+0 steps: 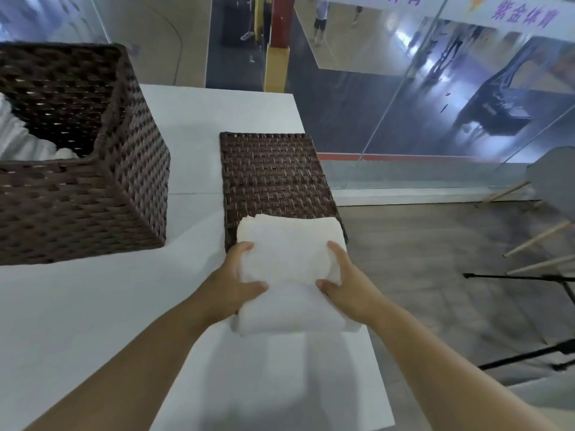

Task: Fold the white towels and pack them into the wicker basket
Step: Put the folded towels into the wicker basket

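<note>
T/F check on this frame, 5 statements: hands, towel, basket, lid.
1. Both hands grip the folded towel. True: left hand and right hand hold its two sides.
2. The towel is over the flat wicker lid. True: it overlaps the lid's near end.
3. The basket holds nothing. False: white towels show inside, at its left.
4. The basket stands to the right of the lid. False: it stands to the left.
5. The left hand rests on the basket rim. False: it is on the towel, apart from the basket.
</note>
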### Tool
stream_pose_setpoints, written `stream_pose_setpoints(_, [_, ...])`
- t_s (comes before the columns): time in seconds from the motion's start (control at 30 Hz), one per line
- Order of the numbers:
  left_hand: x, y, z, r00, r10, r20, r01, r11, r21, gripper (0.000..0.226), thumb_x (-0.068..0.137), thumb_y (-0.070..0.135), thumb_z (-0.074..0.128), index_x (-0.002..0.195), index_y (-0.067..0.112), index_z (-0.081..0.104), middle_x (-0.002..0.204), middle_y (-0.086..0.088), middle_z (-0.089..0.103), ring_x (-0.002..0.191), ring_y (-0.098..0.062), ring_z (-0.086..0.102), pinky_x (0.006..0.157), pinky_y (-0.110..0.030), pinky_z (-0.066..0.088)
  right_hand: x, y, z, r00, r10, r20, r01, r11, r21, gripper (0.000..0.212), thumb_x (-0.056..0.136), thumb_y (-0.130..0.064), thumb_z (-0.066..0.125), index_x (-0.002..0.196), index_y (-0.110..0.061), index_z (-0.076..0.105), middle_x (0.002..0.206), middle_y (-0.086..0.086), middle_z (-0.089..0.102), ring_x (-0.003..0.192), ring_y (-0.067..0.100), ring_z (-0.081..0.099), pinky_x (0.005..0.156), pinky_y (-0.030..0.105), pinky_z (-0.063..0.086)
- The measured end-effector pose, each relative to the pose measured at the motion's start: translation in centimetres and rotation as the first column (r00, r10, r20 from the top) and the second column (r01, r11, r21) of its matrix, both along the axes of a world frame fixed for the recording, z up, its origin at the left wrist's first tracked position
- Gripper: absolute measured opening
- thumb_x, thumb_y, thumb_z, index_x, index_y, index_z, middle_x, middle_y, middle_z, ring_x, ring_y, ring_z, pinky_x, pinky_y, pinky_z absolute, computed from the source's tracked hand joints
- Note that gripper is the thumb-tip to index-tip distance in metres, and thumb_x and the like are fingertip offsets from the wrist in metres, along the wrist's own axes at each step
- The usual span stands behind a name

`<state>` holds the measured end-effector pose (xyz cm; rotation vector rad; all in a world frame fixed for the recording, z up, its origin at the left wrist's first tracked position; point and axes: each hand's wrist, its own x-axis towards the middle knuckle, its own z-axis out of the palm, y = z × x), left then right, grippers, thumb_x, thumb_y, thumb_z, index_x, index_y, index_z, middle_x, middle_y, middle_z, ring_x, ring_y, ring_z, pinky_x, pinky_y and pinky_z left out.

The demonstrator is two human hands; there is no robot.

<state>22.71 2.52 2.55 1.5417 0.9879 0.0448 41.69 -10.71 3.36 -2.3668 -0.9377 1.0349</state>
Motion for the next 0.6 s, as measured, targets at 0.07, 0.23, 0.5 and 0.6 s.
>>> stream_pose_setpoints(0.07, [-0.8, 0.6, 0.1, 0.999, 0.043, -0.02, -0.043, 0.999, -0.007, 0.069, 0.08, 0.021, 0.072, 0.132, 0.042, 0.031, 0.112, 0.008, 0.054, 0.098, -0.015, 0.059, 0.088, -0.035, 0.051, -1.2, 0.4, -0.2, 1.0, -0.003, -0.015, 0.003, 1.0, 0.012, 0.075, 0.091, -0.03, 0.058, 0.146, -0.04, 0.008, 0.131, 0.005, 0.046, 0.09, 0.017, 0.052, 0.068, 0.024, 0.042])
stream_pose_setpoints(0.23, [-3.1, 2.0, 0.2, 0.987, 0.142, -0.074, -0.142, 0.99, 0.0, 0.079, 0.071, 0.032, 0.079, 0.132, 0.042, 0.029, 0.116, 0.0, 0.052, 0.098, -0.017, 0.056, 0.077, -0.03, 0.048, -4.3, 2.1, -0.9, 0.995, -0.028, -0.094, 0.033, 0.998, 0.051, 0.072, 0.091, -0.03, 0.057, 0.142, -0.045, 0.008, 0.122, 0.005, 0.038, 0.083, 0.013, 0.051, 0.072, 0.028, 0.042])
stream_pose_setpoints(0.5, [-2.1, 1.4, 0.4, 0.988, 0.052, -0.144, -0.032, 0.99, 0.138, 0.076, 0.083, 0.03, 0.069, 0.138, 0.036, 0.016, 0.115, -0.002, 0.05, 0.095, -0.021, 0.054, 0.08, -0.031, 0.041, -4.4, 2.3, 0.0, 0.999, -0.017, -0.05, 0.019, 0.999, 0.047, 0.075, 0.091, -0.025, 0.057, 0.147, -0.036, 0.008, 0.107, 0.003, 0.052, 0.082, 0.016, 0.052, 0.07, 0.028, 0.039])
stream_pose_setpoints(0.6, [-2.2, 1.4, 1.0, 0.992, 0.056, -0.112, -0.038, 0.988, 0.153, 0.075, 0.08, 0.028, 0.071, 0.134, 0.038, 0.019, 0.114, -0.002, 0.052, 0.094, -0.02, 0.056, 0.082, -0.032, 0.045, -4.3, 2.1, 0.8, 0.999, -0.03, -0.018, 0.031, 0.997, 0.071, 0.076, 0.089, -0.025, 0.06, 0.146, -0.038, 0.012, 0.108, -0.001, 0.05, 0.088, 0.016, 0.047, 0.075, 0.027, 0.037])
